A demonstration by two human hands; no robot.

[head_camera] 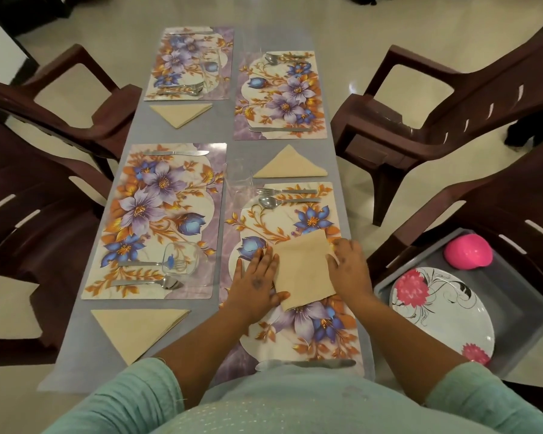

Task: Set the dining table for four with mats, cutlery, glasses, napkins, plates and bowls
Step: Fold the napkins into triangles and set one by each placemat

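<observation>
I am seeing both hands lying flat with straight fingers, left hand (257,281) and right hand (348,270) pressing either edge of the beige napkin (303,270) between them, on the near-right mat (298,336).

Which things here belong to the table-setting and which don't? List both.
Job: napkin being folded under left hand and right hand; floral mats; cutlery; glass; folded napkins; plates; pink bowl.
Not: chairs; grey tray.
</observation>
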